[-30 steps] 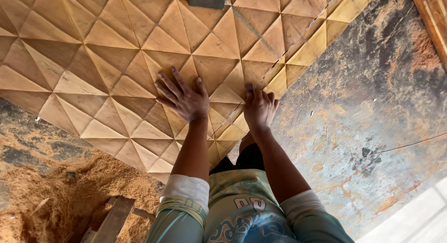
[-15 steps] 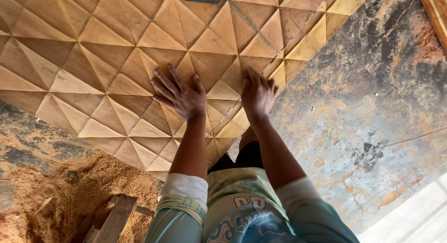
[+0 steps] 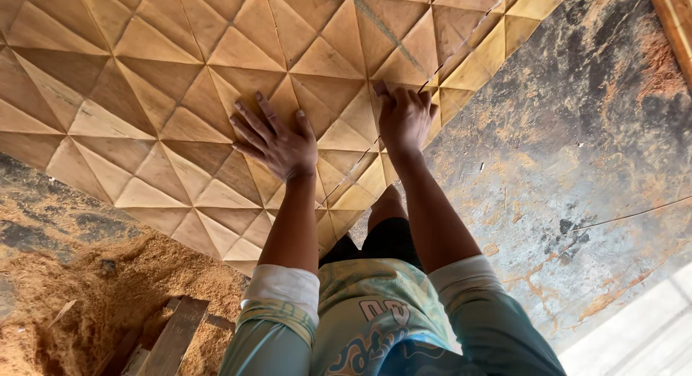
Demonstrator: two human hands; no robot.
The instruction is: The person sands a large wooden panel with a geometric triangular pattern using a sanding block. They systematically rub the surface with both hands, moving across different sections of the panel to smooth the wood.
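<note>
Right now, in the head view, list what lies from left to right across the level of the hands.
Sawdust pile → faceted wooden panel → left hand, flat on the panel → right hand, at the panel's seam → stained bare floor → wooden frame edge at far right.

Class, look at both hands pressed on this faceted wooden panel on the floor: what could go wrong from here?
1. The right hand presses beside an open seam; a fingertip might get pinched if the wooden panel sections close.
2. The left hand lies flat on sharp ridges; sliding risks splinters.
3. The sawdust nearby may be slippery underfoot.
</note>
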